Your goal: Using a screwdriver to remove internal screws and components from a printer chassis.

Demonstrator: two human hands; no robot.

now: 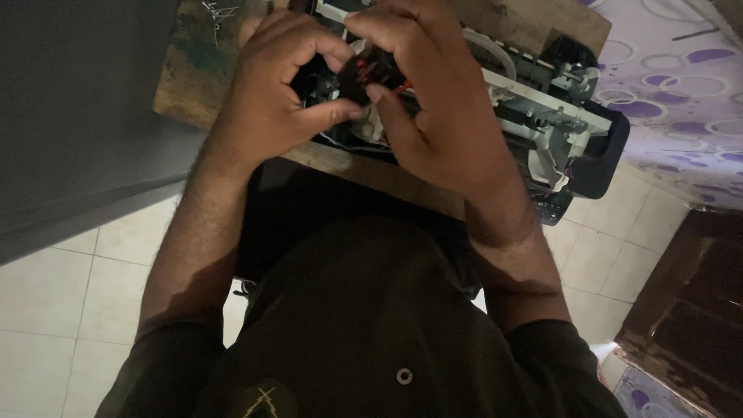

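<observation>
Holding a small black part [371,73] with red bits on it, the person keeps both hands close together above the opened printer [542,116]. The left hand [271,97] pinches the part from its side, with the thumb and the forefinger closed on it. The right hand [437,101] grips the same part from the other side; its thumb presses on the lower edge and its fingers curl over the top. The part sits between the two hands, just over the inside of the printer, and I cannot tell if it is joined to the machine or free. Some thin wires [348,145] show under the hands.

The printer lies on a worn wooden table [193,70], with its white and black inner frame open to see. It reaches past the right edge of the table. A cloth with purple circles [681,93] is at the right side, near the printer. Below the table is a floor of pale tiles [62,310], and a dark wooden piece [689,302] stands at the lower right. The room is rather dim.
</observation>
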